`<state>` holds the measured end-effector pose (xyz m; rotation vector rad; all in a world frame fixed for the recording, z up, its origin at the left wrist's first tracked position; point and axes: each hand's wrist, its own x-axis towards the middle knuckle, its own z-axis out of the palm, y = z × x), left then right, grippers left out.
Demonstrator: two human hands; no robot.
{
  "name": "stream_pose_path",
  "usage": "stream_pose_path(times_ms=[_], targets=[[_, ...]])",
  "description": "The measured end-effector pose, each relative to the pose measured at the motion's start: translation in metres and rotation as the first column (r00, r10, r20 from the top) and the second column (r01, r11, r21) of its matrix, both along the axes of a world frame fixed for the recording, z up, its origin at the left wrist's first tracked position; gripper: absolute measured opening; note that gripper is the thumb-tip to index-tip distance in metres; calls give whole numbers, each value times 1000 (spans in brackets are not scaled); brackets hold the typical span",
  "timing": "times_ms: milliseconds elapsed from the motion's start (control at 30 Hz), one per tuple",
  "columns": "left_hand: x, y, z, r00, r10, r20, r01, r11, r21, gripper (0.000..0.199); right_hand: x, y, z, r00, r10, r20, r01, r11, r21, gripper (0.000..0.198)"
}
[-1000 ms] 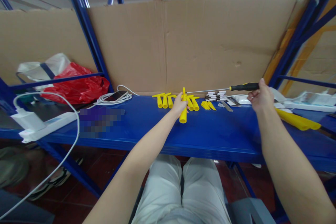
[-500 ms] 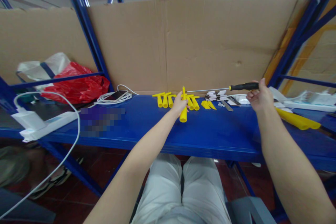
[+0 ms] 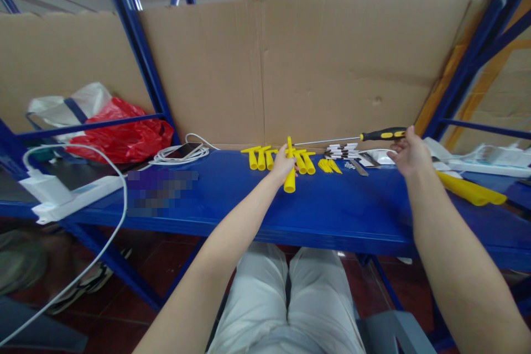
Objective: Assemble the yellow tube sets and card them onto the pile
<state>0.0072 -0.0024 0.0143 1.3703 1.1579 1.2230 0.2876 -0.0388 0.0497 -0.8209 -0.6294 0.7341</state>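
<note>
My left hand (image 3: 282, 162) is closed round a yellow T-shaped plastic handle (image 3: 289, 183), held with its round open end toward me. My right hand (image 3: 411, 152) pinches the rear of a black and yellow screwdriver (image 3: 381, 134) between the fingertips. The long shaft runs left and its tip meets the upper part of the handle; the exact contact is hidden. Behind my left hand, several more yellow T-shaped handles (image 3: 261, 159) lie in a row. To their right are small yellow pointed pieces (image 3: 329, 165), tiny screw-like parts (image 3: 349, 165), flat metal blades (image 3: 359, 167) and black-and-white strips (image 3: 341, 150).
A cardboard sheet (image 3: 323, 66) backs the blue shelf (image 3: 232, 204). On the left are a power strip (image 3: 77, 199) with a hanging cable, a coiled white cable (image 3: 180, 156) and a red bag (image 3: 124, 130). Yellow tubes (image 3: 468, 188) lie right of my right forearm. Another person's leg (image 3: 58, 260) shows lower left.
The screwdriver has turned about its axis, so yellow patches now show on its grip. My right fingers have shifted slightly with it; my left hand stays put.
</note>
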Motion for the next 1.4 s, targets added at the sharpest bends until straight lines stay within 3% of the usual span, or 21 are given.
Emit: stream_pose_path(times_ms=[100,567,767,867,1033,1400], targets=[[0,-1,1,1000,3,-7,-3,1000,-7,64,-4,-2,3,997,-59,-39,55,994,-92,30],[1,1,0,1000,11,12,-11,1000,5,61,-10,-7,4,1000,-3,-26,3,1000,3,46],[1,2,-1,1000,4,20,-4,1000,7,62,-11,-6,6,998,23,-64,-18,997,76,43],[1,4,-2,999,14,29,-14,1000,8,62,-10,-6,6,999,33,-40,-30,998,63,44],[1,6,-4,1000,11,23,-11,1000,9,62,-7,-3,2,998,-64,2,64,997,48,37],[1,4,-2,1000,17,13,-17,1000,10,59,-6,-2,2,1000,-27,7,27,999,27,40]])
